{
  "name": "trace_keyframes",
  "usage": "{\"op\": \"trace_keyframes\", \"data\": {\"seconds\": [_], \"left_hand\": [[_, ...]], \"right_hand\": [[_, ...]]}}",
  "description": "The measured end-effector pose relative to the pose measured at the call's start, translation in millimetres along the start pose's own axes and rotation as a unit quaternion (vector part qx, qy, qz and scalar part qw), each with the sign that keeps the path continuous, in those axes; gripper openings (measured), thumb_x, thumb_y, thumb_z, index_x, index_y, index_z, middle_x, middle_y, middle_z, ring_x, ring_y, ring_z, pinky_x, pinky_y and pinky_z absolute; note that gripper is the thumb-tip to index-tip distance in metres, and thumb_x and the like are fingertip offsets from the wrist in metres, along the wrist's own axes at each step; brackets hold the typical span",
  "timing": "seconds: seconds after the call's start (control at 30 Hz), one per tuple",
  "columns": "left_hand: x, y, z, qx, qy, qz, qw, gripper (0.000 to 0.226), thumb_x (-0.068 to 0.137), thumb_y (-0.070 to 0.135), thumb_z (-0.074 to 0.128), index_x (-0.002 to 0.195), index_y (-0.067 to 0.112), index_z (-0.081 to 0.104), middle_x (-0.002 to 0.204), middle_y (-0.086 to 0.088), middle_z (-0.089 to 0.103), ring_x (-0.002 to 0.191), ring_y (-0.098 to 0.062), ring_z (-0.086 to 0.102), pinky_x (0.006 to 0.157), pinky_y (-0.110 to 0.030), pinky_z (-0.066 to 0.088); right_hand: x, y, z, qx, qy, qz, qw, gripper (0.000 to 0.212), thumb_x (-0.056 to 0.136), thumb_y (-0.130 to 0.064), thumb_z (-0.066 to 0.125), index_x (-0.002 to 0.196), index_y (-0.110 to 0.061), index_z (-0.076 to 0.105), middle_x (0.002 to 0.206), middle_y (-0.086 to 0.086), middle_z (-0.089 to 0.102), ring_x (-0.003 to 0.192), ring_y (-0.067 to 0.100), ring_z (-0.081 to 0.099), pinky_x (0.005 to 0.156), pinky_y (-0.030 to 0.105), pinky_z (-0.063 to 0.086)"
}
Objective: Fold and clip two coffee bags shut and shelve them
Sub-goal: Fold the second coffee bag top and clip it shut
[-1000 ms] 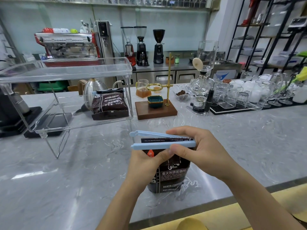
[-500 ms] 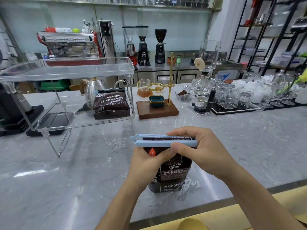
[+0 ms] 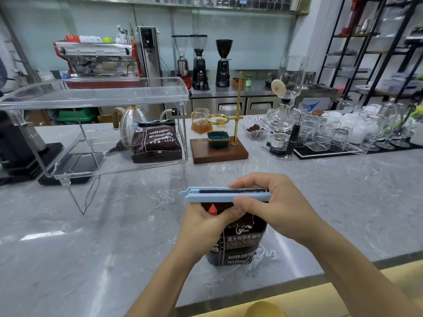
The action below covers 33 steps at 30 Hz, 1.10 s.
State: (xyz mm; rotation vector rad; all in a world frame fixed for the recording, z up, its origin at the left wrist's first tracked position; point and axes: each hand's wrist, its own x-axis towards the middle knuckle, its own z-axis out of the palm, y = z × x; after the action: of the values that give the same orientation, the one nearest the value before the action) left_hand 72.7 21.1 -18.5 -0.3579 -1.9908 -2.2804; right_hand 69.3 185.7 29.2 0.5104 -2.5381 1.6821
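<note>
Head: left hand [image 3: 206, 227] hides coffee bag [image 3: 242, 243] front.

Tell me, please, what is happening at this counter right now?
A person is sealing a coffee bag standing on the marble counter. The left hand steadies the bag's front, while the right hand presses a light blue clip across its folded top. Another coffee bag already lies on the lower level of the clear acrylic shelf, so this one is not yet shelved.
</note>
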Motion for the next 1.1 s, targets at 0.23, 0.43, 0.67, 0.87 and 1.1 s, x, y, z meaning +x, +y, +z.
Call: {"op": "trace_keyframes", "data": {"seconds": [0.23, 0.43, 0.67, 0.87, 1.1], "left_hand": [[-0.5, 1.7, 0.1, 0.003, -0.007, 0.011, 1.0, 0.016, 0.081, 0.006, 0.077, 0.089, 0.02, 0.079, 0.09, -0.006, 0.081, 0.087, -0.022, 0.078, 0.076, -0.032, 0.062], [-3.7, 3.8, 2.1, 0.0, 0.0, 0.016, 1.0, 0.017, 0.082, 0.005, 0.078, 0.096, 0.014, 0.077, 0.093, -0.005, 0.081, 0.089, -0.02, 0.078, 0.076, -0.028, 0.061], [-9.9, -0.9, -12.7, -0.135, 0.045, -0.02, 0.99, 0.027, 0.078, 0.035, 0.074, 0.1, 0.019, 0.072, 0.094, -0.007, 0.073, 0.09, -0.02, 0.07, 0.079, -0.034, 0.055], [-11.9, 3.9, -10.6, -0.131, 0.123, 0.025, 0.983, 0.026, 0.073, 0.039, 0.071, 0.093, 0.023, 0.075, 0.079, 0.002, 0.074, 0.077, -0.012, 0.068, 0.075, -0.031, 0.058], [-14.3, 1.6, -6.6, -0.151, 0.141, 0.026, 0.978, 0.024, 0.081, 0.035, 0.063, 0.095, 0.018, 0.075, 0.073, 0.003, 0.073, 0.068, -0.01, 0.067, 0.065, -0.026, 0.057]], "right_hand": [[0.1, -0.4, 0.5, 0.012, 0.0, 0.003, 1.0, 0.018, 0.08, -0.016, 0.08, 0.094, -0.028, 0.078, 0.088, -0.003, 0.077, 0.082, 0.014, 0.073, 0.078, 0.035, 0.061], [-1.3, -0.5, 4.6, 0.061, 0.025, 0.003, 0.998, 0.018, 0.078, -0.006, 0.079, 0.09, -0.019, 0.08, 0.084, 0.004, 0.079, 0.08, 0.021, 0.075, 0.076, 0.033, 0.061], [-2.1, -1.6, 2.7, 0.095, 0.035, 0.003, 0.995, 0.02, 0.078, -0.001, 0.077, 0.085, -0.02, 0.079, 0.075, 0.0, 0.078, 0.065, 0.005, 0.069, 0.058, 0.013, 0.05], [-3.7, -1.9, 4.1, 0.097, 0.041, 0.008, 0.994, 0.017, 0.079, -0.003, 0.076, 0.086, -0.019, 0.079, 0.072, -0.001, 0.077, 0.063, 0.006, 0.07, 0.054, 0.014, 0.05], [-6.2, -0.9, 4.3, 0.094, 0.039, 0.008, 0.995, 0.015, 0.079, -0.007, 0.076, 0.088, -0.019, 0.079, 0.079, 0.004, 0.078, 0.065, 0.008, 0.071, 0.056, 0.014, 0.051]]}}
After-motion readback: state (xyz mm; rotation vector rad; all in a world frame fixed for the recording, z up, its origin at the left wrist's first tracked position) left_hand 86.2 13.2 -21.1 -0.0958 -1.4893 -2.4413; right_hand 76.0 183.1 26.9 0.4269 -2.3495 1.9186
